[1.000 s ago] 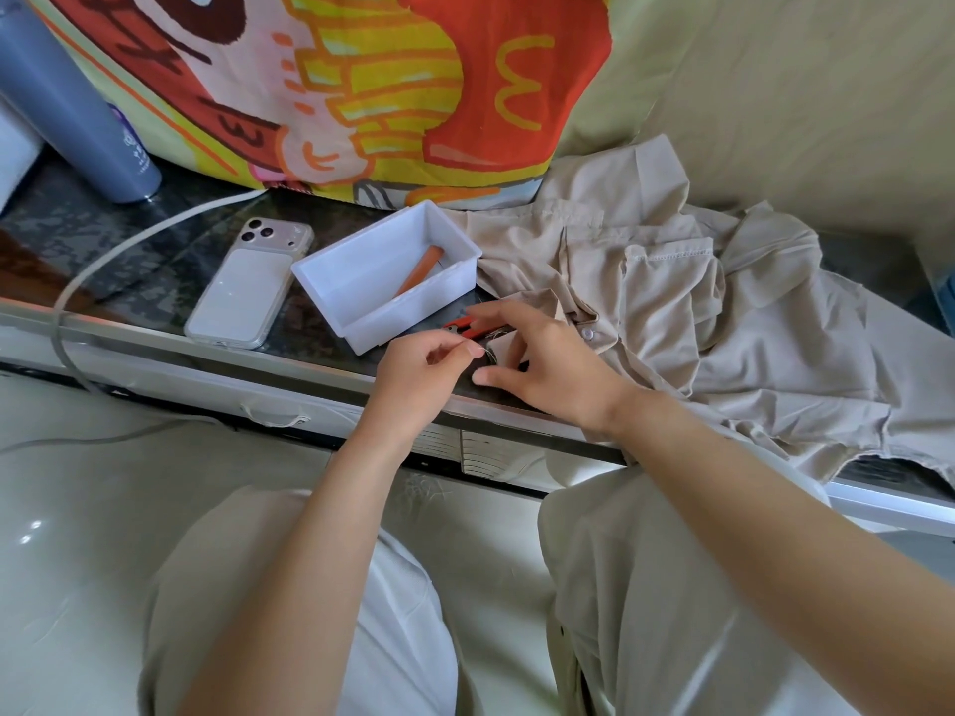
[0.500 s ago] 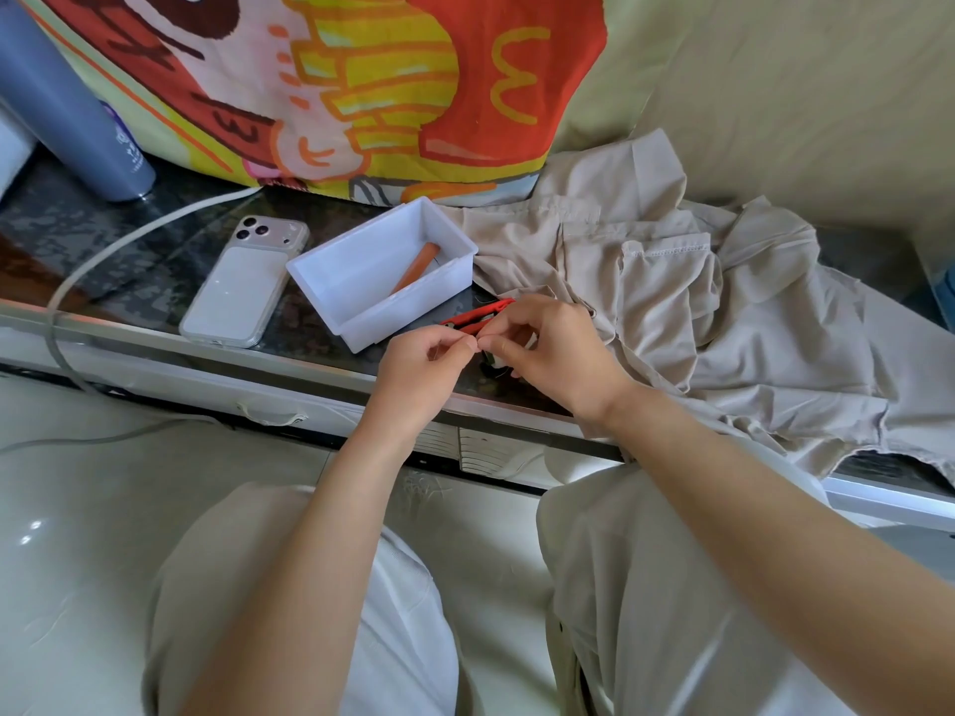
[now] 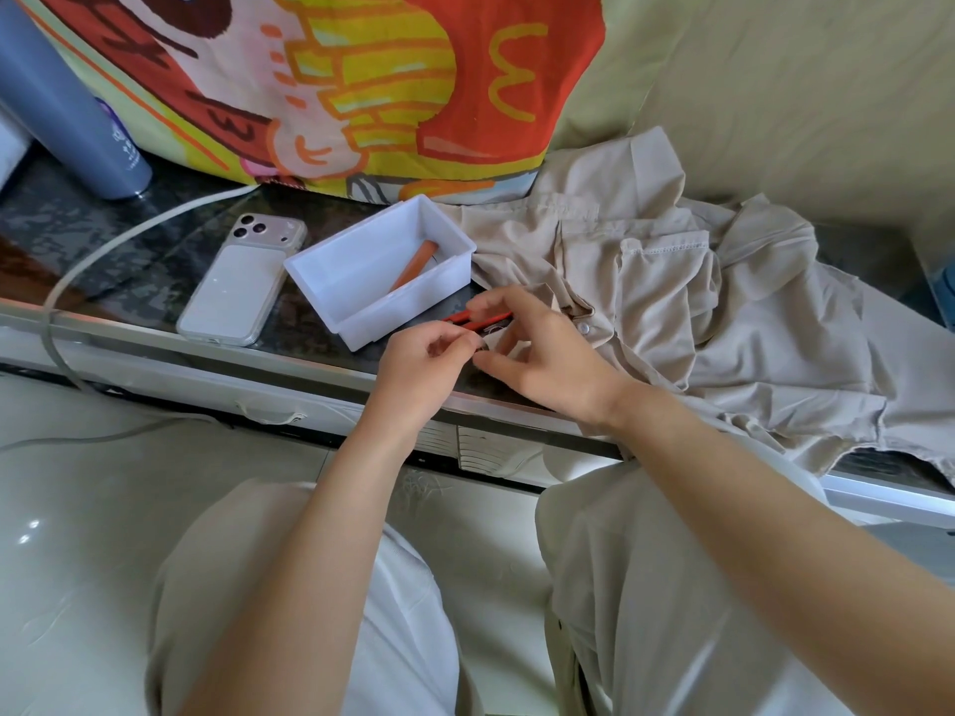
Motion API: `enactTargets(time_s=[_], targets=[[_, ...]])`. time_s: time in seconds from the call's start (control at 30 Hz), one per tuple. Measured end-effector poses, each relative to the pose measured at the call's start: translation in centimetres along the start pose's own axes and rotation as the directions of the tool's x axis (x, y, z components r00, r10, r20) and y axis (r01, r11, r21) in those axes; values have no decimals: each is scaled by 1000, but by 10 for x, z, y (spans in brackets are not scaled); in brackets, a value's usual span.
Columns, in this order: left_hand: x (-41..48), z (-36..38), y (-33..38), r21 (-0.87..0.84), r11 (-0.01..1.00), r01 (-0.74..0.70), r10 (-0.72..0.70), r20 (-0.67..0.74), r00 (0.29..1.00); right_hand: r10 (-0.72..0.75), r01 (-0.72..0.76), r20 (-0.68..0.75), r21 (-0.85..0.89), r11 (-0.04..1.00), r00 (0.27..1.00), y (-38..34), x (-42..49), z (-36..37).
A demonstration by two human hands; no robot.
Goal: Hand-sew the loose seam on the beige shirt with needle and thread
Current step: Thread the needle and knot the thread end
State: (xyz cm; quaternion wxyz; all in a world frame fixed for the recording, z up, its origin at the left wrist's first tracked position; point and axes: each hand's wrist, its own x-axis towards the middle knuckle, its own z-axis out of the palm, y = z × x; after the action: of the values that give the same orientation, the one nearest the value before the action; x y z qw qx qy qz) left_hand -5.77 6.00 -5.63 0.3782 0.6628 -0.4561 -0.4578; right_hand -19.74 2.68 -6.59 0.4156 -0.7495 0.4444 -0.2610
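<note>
Bare desk [image 3: 165,255] lies open between the blue bottle [image 3: 62,105] and the phone [image 3: 240,286], crossed only by a white cable [image 3: 155,218]. The white tray [image 3: 408,312] stands just beside the phone and blocks the middle. The crumpled shirt [image 3: 749,354] covers the desk's right side. A printed cloth [image 3: 362,95] walls the back.

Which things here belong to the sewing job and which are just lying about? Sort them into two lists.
For the job: beige shirt, red tool by the right hand, white box with an orange stick, probably.

Lying about: phone, grey-blue bottle, white cable, printed cloth.
</note>
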Motion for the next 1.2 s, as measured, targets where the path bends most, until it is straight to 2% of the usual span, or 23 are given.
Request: enactTargets(time_s=[0.13,0.33,0.37,0.43,0.5,0.6,0.8,0.97,1.07,1.2], targets=[[-1,1,1,-17,1000,21,-21,23,1000,-2,3,23,-28,1000,1000,1,1,1],[-2,0,3,2,999,51,-51,16,999,-42,40,-125,-24,999,991,3,0,-1],[0,1,3,-22,995,93,-93,7,996,-42,38,-166,-27,999,985,3,0,-2],[2,2,9,-175,961,212,-214,6,977,-24,16,-225,-37,999,974,3,1,-3],[2,1,12,-282,929,237,-245,9,970,-4,-8,-254,-48,999,967,2,1,-4],[-3,0,14,-247,952,181,-190,-14,982,13,-32,-276,-66,997,961,1,1,-4],[3,3,-7,-195,980,49,-60,-51,997,75,-75,-307,12,997,949,-4,-1,-6],[2,5,-7,-341,940,-24,10,-42,999,126,-95,-317,113,989,940,-6,-3,-4],[0,6,-6,-442,897,-16,-6,-48,999,134,-103,-310,115,988,941,-7,-5,-3],[-1,6,-4,-478,878,11,-15,-4,1000,149,-112,-276,146,983,949,-10,-7,-3]])
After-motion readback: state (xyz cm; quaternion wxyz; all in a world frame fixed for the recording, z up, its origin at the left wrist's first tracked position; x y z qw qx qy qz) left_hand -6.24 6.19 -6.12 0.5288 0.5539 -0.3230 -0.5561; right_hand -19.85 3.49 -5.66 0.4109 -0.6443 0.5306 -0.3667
